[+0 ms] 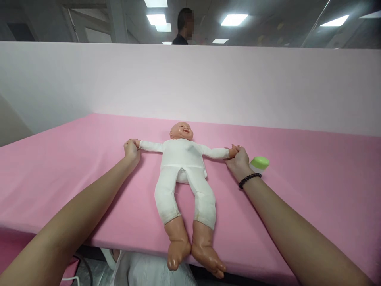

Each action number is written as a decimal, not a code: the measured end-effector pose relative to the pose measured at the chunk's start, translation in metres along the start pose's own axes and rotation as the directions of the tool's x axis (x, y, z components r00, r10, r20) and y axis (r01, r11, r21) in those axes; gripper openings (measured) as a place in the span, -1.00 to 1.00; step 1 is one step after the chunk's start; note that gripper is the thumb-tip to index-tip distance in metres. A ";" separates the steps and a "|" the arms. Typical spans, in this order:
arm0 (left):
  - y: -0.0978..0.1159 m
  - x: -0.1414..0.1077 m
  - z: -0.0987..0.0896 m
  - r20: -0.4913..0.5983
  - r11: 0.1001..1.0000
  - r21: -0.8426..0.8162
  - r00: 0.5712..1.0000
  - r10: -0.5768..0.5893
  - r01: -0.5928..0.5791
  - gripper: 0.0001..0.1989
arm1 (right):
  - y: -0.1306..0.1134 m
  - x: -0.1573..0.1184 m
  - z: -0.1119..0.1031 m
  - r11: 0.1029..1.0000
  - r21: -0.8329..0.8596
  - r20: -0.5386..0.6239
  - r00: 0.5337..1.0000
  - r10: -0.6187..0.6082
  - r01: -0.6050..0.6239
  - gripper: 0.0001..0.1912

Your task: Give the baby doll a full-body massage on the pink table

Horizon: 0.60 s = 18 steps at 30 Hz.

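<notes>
Pink fabric covers the table (74,159), and the doll (183,157) lies face up on it, its feet reaching the near edge. Farther in, both bare hands are closed on the doll's hands, drawing its white-sleeved arms wide: the left hand (131,151) on one, the right hand (238,159), below a black beaded bracelet (249,180), on the other. Just beside that wrist sits a green-topped container (260,163). Beyond the pale partition (190,83), I see a person (183,28) in dark clothing.
</notes>
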State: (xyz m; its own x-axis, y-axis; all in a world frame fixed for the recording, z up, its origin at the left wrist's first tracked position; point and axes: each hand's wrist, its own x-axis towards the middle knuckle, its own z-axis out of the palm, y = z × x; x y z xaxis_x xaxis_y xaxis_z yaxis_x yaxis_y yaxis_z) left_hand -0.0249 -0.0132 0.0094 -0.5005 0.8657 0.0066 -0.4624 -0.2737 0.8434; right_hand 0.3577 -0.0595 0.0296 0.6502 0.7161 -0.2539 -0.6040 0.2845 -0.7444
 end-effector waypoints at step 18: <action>-0.001 -0.008 0.013 -0.069 0.981 -0.063 0.980 -0.187 0.182 -0.77 | 0.011 -0.007 0.002 0.991 0.064 0.041 0.993 0.112 -0.115 -0.77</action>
State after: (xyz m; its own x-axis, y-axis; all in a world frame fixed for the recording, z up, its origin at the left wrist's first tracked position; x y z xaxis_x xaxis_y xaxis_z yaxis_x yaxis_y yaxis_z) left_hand -0.0112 -0.0140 0.0149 -0.4546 0.8706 -0.1880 -0.5914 -0.1372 0.7946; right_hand 0.3459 -0.0604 0.0244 0.5592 0.7687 -0.3105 -0.7030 0.2412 -0.6691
